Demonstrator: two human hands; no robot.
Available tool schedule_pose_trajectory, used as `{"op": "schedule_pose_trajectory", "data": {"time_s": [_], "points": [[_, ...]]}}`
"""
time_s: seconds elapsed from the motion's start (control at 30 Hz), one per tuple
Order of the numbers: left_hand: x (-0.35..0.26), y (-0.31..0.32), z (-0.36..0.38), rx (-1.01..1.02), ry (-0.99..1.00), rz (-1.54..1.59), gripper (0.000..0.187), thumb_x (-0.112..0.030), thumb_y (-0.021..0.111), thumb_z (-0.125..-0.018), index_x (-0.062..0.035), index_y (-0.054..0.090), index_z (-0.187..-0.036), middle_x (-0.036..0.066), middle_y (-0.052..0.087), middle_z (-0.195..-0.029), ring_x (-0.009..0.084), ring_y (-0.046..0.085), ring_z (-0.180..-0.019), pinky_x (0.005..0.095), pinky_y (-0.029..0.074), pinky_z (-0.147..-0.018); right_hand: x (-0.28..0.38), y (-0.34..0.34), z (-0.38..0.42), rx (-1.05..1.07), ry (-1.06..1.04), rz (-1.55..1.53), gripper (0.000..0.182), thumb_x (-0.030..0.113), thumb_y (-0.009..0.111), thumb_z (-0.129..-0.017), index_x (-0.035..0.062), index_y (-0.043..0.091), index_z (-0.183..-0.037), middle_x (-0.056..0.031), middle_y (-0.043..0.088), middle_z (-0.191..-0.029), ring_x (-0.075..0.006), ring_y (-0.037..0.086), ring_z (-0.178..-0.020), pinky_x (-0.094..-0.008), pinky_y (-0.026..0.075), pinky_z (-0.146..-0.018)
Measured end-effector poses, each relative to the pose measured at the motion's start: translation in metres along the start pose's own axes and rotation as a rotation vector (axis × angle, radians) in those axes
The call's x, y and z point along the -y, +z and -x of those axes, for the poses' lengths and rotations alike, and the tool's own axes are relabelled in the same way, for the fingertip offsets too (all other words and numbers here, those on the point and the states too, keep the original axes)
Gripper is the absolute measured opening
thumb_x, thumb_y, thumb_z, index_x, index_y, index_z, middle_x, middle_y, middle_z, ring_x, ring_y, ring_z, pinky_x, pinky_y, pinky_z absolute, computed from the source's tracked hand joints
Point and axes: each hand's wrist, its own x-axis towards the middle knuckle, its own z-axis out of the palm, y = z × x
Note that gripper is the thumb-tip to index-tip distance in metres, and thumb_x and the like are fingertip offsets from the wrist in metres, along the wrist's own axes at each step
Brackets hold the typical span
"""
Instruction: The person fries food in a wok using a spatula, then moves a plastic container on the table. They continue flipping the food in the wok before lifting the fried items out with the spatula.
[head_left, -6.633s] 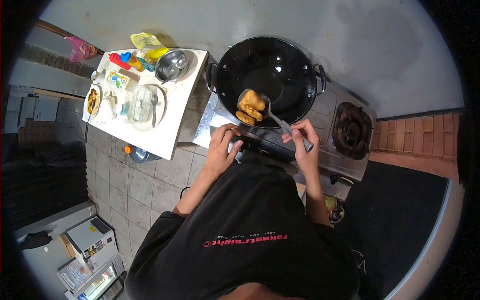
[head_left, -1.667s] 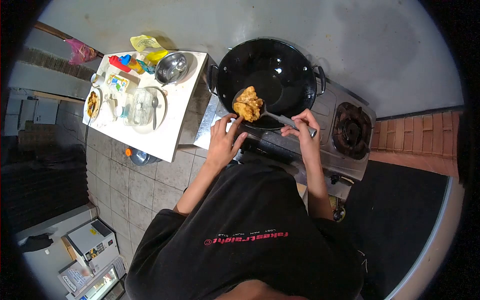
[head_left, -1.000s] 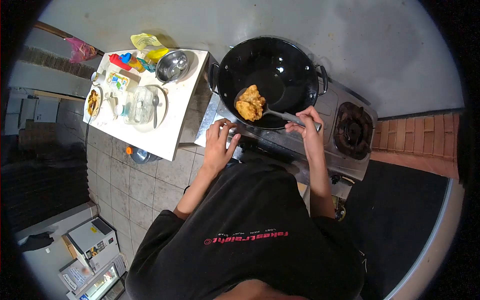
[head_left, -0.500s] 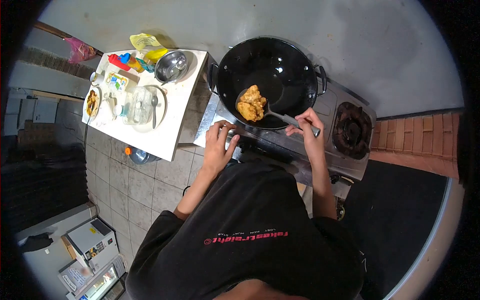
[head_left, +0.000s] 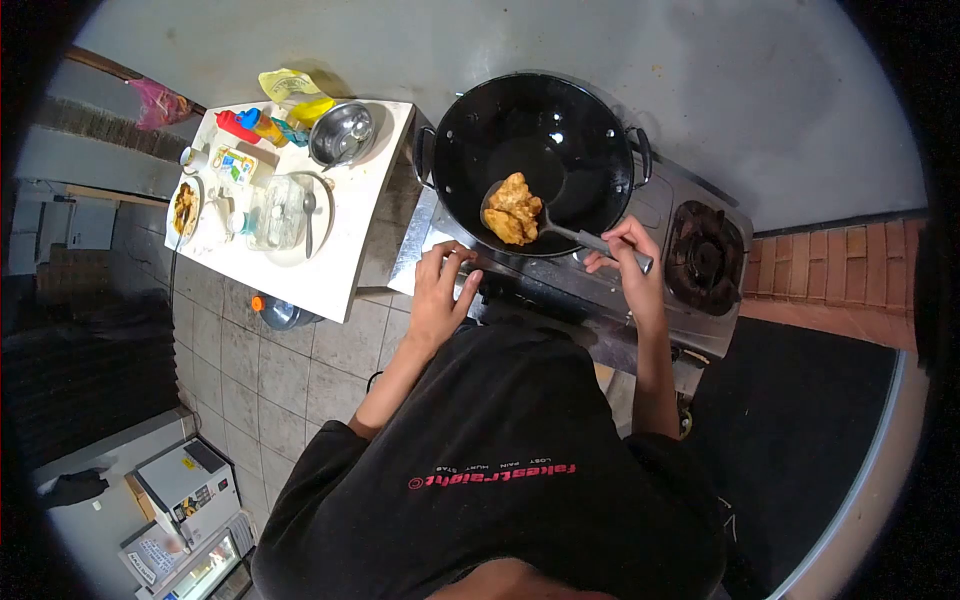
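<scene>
My right hand (head_left: 633,252) grips the grey handle of a ladle (head_left: 592,241), whose bowl reaches over the near side of a big black wok (head_left: 570,110). Several golden-brown fried pieces of food (head_left: 513,210) are heaped on the ladle and hide most of its bowl. The wok stands on a steel gas stove (head_left: 650,300), with a loop handle at each side. My left hand (head_left: 441,290) rests at the stove's front left edge, near the wok's rim, fingers stretched out and holding nothing.
A bare burner (head_left: 703,252) lies right of the wok. On the white table (head_left: 300,285) at left stand a steel bowl (head_left: 342,134), a clear plastic container (head_left: 278,215), sauce bottles (head_left: 237,126) and a plate of food (head_left: 184,208). A large bottle (head_left: 280,310) is on the tiled floor.
The ladle with the fried food has shifted slightly to the right inside the wok, my right hand moving right with it. My left hand has stayed almost in place.
</scene>
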Motion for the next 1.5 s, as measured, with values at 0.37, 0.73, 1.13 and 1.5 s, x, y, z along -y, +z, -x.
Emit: {"op": "schedule_pose_trajectory", "data": {"time_s": [0.37, 0.73, 1.13, 1.5], "points": [[-0.005, 0.002, -0.001, -0.011, 0.007, -0.003, 0.025, -0.014, 0.07, -0.089, -0.0038, 0.063, -0.111, 0.012, 0.057, -0.112, 0.0323, 0.056, -0.104, 0.0429, 0.043, -0.089, 0.005, 0.0, -0.021, 0.059, 0.052, 0.028, 0.011, 0.003, 0.045, -0.099, -0.0028, 0.053, -0.093, -0.0109, 0.058, -0.082, -0.0211, 0.069, -0.072, -0.0322, 0.058, -0.063], [-0.002, 0.004, 0.0, -0.016, -0.013, -0.012, 0.025, -0.015, 0.07, -0.089, -0.0039, 0.063, -0.11, 0.012, 0.057, -0.112, 0.0314, 0.056, -0.104, 0.0414, 0.043, -0.088, 0.003, 0.01, -0.034, 0.077, 0.056, -0.014, 0.013, 0.007, 0.046, -0.1, -0.002, 0.053, -0.092, -0.0115, 0.058, -0.082, -0.0229, 0.071, -0.072, -0.0325, 0.059, -0.061], [0.0, 0.005, -0.007, 0.004, -0.006, 0.011, 0.023, -0.014, 0.07, -0.089, -0.003, 0.064, -0.109, 0.012, 0.058, -0.112, 0.0312, 0.056, -0.105, 0.0418, 0.043, -0.091, 0.021, -0.007, -0.022, 0.117, 0.046, 0.118, 0.012, 0.003, 0.046, -0.101, -0.0011, 0.051, -0.091, -0.0066, 0.054, -0.08, -0.0166, 0.068, -0.073, -0.0299, 0.057, -0.065], [-0.001, 0.003, -0.01, 0.0, 0.013, 0.006, 0.023, -0.013, 0.07, -0.089, -0.0029, 0.064, -0.108, 0.012, 0.058, -0.112, 0.031, 0.057, -0.103, 0.0415, 0.044, -0.09, 0.027, -0.025, -0.028, 0.213, 0.028, 0.179, 0.011, 0.001, 0.047, -0.101, -0.0009, 0.051, -0.091, -0.0086, 0.06, -0.085, -0.0164, 0.069, -0.075, -0.029, 0.058, -0.065]]}}
